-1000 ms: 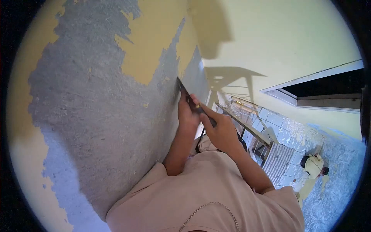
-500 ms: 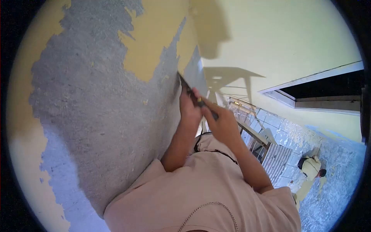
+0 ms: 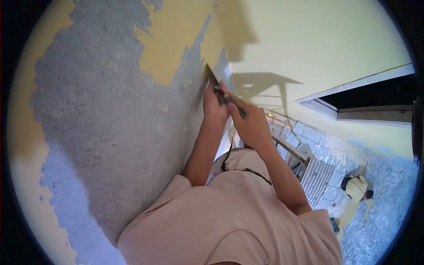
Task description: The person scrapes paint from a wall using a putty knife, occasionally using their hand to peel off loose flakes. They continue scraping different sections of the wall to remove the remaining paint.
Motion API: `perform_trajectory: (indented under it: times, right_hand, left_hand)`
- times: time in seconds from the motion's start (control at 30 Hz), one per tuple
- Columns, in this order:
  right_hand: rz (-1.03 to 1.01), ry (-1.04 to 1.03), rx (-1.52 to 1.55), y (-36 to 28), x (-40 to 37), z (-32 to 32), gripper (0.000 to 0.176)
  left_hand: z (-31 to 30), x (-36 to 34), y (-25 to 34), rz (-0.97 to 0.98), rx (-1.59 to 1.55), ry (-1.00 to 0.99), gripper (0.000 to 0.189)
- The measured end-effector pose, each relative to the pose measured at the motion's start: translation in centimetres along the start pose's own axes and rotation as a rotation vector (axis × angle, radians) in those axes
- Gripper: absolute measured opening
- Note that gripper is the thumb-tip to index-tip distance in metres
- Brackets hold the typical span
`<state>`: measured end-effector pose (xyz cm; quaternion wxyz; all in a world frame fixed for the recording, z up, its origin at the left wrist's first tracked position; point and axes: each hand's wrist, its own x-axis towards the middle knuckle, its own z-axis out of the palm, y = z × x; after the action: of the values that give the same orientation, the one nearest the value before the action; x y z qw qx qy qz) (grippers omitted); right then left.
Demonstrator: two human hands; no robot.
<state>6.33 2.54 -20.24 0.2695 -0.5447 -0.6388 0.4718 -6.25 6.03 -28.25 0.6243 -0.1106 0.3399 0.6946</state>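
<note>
Both hands are on a scraper (image 3: 212, 76) with a flat metal blade and a dark handle that has a yellow part. My right hand (image 3: 251, 121) is closed around the handle, whose butt end sticks out by the palm. Closer to the blade, my left hand (image 3: 213, 104) is also closed on the scraper, its fingers partly hidden. The blade points up and away from me, its tip at the lower edge of a patch of yellow paint (image 3: 165, 48). Around that patch the wall (image 3: 119, 119) is bare, rough and grey.
On the right, a pale wall (image 3: 300, 39) has a dark opening with a frame (image 3: 353, 81). Below me are a wooden support (image 3: 289, 148), a corrugated sheet (image 3: 317, 181) and a tiled floor (image 3: 304, 134) with debris. Another person (image 3: 355, 187) is low down by the far blue-lit wall.
Both hands and the scraper have moved up and slightly away from me, bringing the blade tip higher along the wall. My forearms are stretched out further.
</note>
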Motion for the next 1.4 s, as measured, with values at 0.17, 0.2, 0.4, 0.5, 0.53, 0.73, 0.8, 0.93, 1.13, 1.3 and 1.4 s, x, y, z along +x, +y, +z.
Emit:
perform_trajectory:
  times: [0.17, 0.2, 0.4, 0.5, 0.53, 0.73, 0.8, 0.93, 1.13, 1.3, 1.4]
  right_hand:
    - [-0.132, 0.011, -0.066, 0.8, -1.4, -0.4, 0.033]
    - [0.007, -0.040, -0.098, 0.4, -1.2, -0.6, 0.033]
    - [-0.055, -0.038, -0.084, 1.4, -3.6, 0.8, 0.033]
    - [-0.155, 0.103, -0.073, 1.9, -3.3, 2.5, 0.036]
    - [-0.034, 0.013, -0.065, 1.1, -2.6, 1.5, 0.036]
    - [-0.080, -0.003, 0.006, 2.0, -2.6, 0.7, 0.034]
    - [-0.345, 0.192, 0.009, 2.6, -3.1, 2.0, 0.034]
    - [-0.104, 0.034, -0.045, 0.7, 0.0, -0.2, 0.034]
    - [-0.146, 0.004, -0.002, 2.6, -1.2, -0.4, 0.031]
    - [-0.053, -0.023, -0.018, 1.4, -2.7, -0.4, 0.034]
    - [-0.323, 0.182, -0.030, 2.4, -1.0, 1.5, 0.034]
  left_hand:
    - [1.1, -2.2, 0.1, -0.047, -0.081, -0.023, 0.022]
    - [0.5, -2.1, 0.0, -0.072, -0.064, 0.005, 0.020]
    - [-0.5, -4.3, -0.1, -0.045, -0.075, 0.037, 0.022]
    - [-2.5, -2.6, 0.1, 0.060, 0.149, -0.017, 0.022]
    - [-2.9, -1.2, 0.0, 0.046, 0.158, 0.002, 0.022]
    - [-1.3, -3.7, -0.3, -0.088, -0.143, -0.137, 0.026]
    - [-1.0, -3.6, 0.0, -0.040, -0.090, 0.019, 0.017]
    - [0.2, 0.1, -0.3, 0.065, 0.115, -0.019, 0.015]
    - [-0.8, -1.8, -0.5, -0.034, 0.035, -0.074, 0.022]
    - [0.1, -2.4, 0.3, -0.117, -0.099, 0.117, 0.032]
    - [-1.0, -0.9, 0.8, -0.028, 0.147, -0.139, 0.027]
